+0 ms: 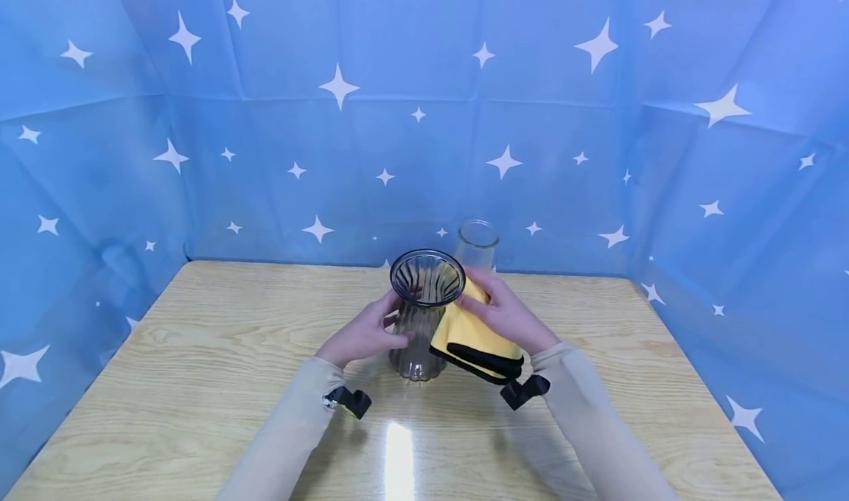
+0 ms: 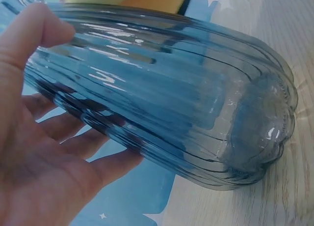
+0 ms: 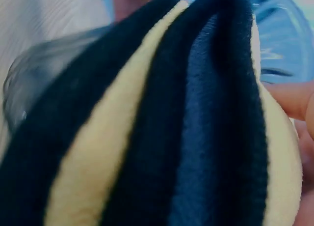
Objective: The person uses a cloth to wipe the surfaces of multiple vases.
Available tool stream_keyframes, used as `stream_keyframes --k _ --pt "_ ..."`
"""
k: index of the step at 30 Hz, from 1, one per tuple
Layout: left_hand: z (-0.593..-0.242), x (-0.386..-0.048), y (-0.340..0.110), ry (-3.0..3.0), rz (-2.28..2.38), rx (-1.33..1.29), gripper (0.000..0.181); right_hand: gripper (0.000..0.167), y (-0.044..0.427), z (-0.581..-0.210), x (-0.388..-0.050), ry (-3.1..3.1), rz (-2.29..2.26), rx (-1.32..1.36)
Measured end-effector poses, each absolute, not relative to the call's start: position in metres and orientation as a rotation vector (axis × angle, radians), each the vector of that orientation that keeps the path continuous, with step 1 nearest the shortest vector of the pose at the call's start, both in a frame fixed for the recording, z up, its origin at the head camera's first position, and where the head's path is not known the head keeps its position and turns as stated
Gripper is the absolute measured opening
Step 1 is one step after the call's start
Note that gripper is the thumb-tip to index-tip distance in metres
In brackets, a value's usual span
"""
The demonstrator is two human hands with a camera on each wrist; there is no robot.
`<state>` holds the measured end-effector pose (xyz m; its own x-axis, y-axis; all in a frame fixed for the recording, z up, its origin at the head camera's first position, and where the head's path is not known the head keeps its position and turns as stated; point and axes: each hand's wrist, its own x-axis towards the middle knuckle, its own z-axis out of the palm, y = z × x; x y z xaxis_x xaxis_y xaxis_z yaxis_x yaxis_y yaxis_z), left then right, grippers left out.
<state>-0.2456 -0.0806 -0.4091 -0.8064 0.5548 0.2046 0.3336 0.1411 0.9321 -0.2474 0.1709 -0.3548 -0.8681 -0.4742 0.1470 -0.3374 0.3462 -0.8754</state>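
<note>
A ribbed, smoky glass vase (image 1: 419,339) with a flared rim stands near the middle of the table, its mouth facing up. My left hand (image 1: 365,334) holds it from the left; in the left wrist view the thumb lies across the near side and the fingers (image 2: 115,167) curl round the far side. My right hand (image 1: 507,313) grips a folded yellow cloth (image 1: 474,331) with black edging against the vase's right side. Up close in the right wrist view, the cloth's black edges (image 3: 221,113) hide much of the vase.
A clear glass vessel (image 1: 477,247) stands behind the right hand, its lower part hidden. The wooden table (image 1: 199,361) ends at a blue star-patterned curtain (image 1: 411,132) at the back and sides. Light glares off the tabletop in front.
</note>
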Motion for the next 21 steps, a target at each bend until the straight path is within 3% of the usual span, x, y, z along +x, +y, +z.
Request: stream_keyframes --k 8,21 --pt "-0.409 -0.247 -0.081 2.224 1.740 0.879 0.067 0.048 0.170 -0.369 -0.245 2.631 -1.229 -0.961" --pt "-0.412 -0.248 -0.081 2.213 1.754 0.876 0.067 0.056 0.177 -0.417 -0.253 2.569 -1.060 -0.775"
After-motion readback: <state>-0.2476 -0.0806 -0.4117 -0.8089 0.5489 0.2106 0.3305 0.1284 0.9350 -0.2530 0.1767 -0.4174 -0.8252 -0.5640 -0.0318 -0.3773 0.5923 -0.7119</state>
